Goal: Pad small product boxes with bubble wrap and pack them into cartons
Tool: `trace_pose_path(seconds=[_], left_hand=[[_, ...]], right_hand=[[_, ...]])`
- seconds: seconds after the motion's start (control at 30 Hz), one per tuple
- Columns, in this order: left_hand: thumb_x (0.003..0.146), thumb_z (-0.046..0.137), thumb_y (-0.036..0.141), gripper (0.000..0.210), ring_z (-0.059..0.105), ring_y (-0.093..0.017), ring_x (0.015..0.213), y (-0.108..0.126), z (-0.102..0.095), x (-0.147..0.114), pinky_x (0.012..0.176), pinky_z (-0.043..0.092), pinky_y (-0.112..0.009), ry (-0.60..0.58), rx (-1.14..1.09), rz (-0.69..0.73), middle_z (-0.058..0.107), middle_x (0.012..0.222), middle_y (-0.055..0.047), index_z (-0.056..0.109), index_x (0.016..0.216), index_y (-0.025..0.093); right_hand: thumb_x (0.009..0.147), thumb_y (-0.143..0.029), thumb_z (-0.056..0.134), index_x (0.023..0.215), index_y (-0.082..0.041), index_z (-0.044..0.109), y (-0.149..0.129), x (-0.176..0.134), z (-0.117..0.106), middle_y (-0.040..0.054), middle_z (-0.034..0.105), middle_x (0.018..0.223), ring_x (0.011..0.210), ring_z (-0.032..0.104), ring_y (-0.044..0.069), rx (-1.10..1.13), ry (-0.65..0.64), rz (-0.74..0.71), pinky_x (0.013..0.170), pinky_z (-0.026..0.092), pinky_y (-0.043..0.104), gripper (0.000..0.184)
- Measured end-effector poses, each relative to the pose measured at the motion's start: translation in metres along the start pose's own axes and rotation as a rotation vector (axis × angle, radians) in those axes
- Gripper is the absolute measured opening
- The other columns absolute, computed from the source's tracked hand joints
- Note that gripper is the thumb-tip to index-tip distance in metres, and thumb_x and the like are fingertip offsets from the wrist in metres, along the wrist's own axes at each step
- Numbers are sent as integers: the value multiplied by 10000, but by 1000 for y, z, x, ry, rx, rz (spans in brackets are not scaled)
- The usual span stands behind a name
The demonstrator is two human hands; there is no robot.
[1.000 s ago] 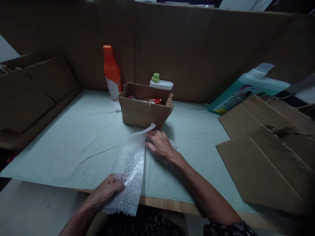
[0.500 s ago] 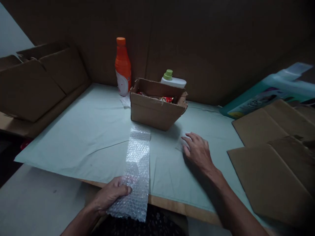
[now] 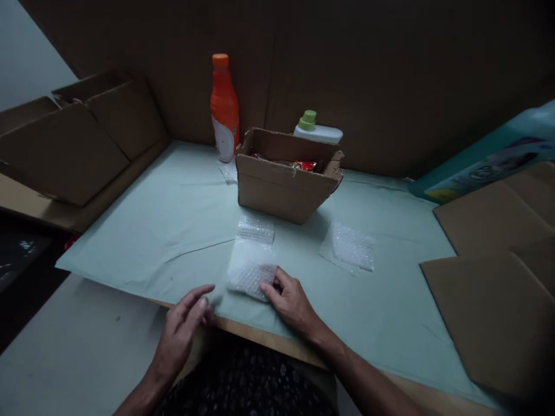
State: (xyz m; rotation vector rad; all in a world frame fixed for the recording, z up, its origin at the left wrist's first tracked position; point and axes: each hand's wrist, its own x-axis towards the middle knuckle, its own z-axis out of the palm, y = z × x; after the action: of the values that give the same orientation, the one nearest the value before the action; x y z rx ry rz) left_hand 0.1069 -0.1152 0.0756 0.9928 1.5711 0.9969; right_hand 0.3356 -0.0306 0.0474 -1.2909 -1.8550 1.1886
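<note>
A clear strip of bubble wrap lies on the pale green cloth, its near part doubled over. My right hand grips the folded part by its right edge, thumb on top and fingers behind. My left hand hovers at the table's front edge, left of the strip, fingers apart and holding nothing. Another small piece of bubble wrap rests flat to the right. Just beyond the strip stands a small cardboard box with red, shiny packets showing inside.
Behind the box are an orange bottle and a white bottle with a green cap. Larger cardboard boxes stand at the left. Flat cardboard and a big teal container occupy the right side.
The strip's near end, earlier hanging over the edge in my left hand, is now folded onto the cloth. My left hand let go; my right hand left the small piece and took hold of the strip.
</note>
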Motion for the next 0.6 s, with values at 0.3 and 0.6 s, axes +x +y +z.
trace_pose_path(seconds=[0.3,0.6], left_hand=[[866,551,108,410,564,-293,1087,-7,32,42,914,540,-469,-63,858,779,663,1195,-141,621,1266,160],[871,534,87,237,567,-298,1152,-11,26,47,963,503,-478,-49,760,841,697,1153,-121,687,1027,177]], right_hand=[[913,-313,616,1465,-164,447,3,-2,-22,88,717,1026,797,670,216,-465,264,-134,784,556,391,597],[948,-142,541,1139,-177,687,-4,-6,-5,132,742,1165,1092,667,278,-563,-8,-457,933,515,479,244]])
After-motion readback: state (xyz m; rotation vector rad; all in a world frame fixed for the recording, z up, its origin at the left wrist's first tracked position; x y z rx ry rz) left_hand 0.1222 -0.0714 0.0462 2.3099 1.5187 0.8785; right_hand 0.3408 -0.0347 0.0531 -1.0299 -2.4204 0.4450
